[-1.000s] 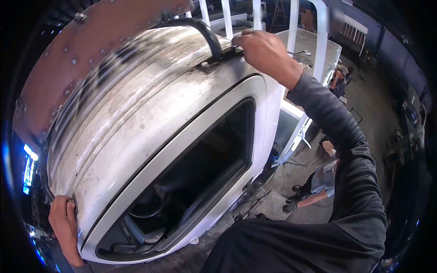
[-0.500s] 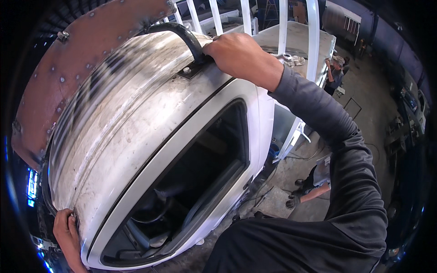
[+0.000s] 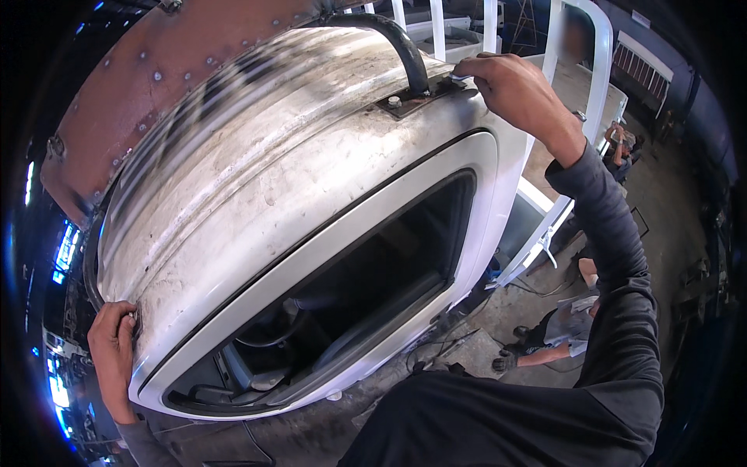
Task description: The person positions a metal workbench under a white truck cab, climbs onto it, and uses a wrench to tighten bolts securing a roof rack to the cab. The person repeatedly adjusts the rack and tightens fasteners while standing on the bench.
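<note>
My right hand is closed at the rear end of a dark bracket plate on a white cab roof. A small pale, shiny bit shows at its fingertips, too little to name. Beside the fingers a black bent tube rises from the plate, and a bolt head sits on the plate's other side. My left hand is at the roof's front corner, its fingers curled together next to a small dark piece on the edge. What those fingers hold, if anything, is hidden.
A riveted brown panel stands over the roof's far side. Below the roof edge is the open side window. White upright bars rise behind the cab. A co-worker's gloved hand is low by the floor; another person is farther back.
The view has shifted, so the cab appears farther right and lower at the back. My right hand has moved off the tube to the plate's rear end. My left hand stays at the front corner.
</note>
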Tool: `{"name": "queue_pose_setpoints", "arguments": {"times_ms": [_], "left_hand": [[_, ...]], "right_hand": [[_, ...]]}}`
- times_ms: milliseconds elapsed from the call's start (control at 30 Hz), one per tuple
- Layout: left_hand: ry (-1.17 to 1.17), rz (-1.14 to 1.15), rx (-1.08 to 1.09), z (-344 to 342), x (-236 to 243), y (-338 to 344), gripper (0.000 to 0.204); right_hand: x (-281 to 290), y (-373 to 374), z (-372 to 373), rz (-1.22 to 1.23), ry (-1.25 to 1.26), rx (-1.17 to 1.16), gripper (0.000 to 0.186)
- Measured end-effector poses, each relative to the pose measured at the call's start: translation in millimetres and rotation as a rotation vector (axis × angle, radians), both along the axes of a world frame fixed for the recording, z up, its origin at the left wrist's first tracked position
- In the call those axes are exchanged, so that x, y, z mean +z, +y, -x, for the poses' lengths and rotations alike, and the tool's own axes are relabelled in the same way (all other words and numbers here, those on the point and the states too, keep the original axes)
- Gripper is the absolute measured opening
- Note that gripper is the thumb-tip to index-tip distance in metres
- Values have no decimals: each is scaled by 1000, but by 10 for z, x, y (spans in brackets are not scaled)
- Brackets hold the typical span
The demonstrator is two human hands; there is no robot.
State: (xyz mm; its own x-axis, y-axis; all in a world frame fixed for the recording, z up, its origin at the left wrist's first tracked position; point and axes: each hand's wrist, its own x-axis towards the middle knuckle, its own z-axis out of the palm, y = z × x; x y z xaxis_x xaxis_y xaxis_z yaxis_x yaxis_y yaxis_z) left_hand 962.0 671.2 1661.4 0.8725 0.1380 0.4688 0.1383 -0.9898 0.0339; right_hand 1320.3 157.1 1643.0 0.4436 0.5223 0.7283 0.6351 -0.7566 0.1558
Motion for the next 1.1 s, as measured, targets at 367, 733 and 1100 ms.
{"name": "queue_pose_setpoints", "arguments": {"times_ms": [367, 733, 1100], "left_hand": [[-8, -8, 19, -30, -32, 2, 15], [81, 3, 36, -39, 86, -20, 13], [69, -45, 18, -32, 41, -13, 15]], "right_hand": [[178, 169, -71, 321, -284, -27, 22], [6, -221, -751, 139, -116, 318, 30], [-24, -57, -544, -325, 429, 240, 36]]}}
